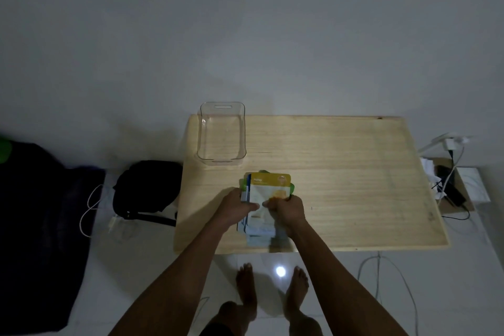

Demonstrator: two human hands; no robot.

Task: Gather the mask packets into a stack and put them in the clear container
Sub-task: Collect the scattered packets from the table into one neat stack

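Observation:
A stack of mask packets (pixel 268 188) lies on the wooden table (pixel 341 172) near its front edge, slightly fanned, with a yellow and white packet on top and blue and green edges showing beneath. My left hand (pixel 236 207) grips the stack's left side and my right hand (pixel 286 209) grips its right side, thumbs on the top packet. The clear container (pixel 221 132) stands upright with nothing in it at the table's back left corner, a short way beyond the stack.
A black bag (pixel 148 185) and a white cable (pixel 90 207) lie on the floor left of the table. Chargers, cables and papers (pixel 447 172) sit at the right. A dark cloth (pixel 35 226) fills the far left. My bare feet (pixel 272 289) stand below the table edge.

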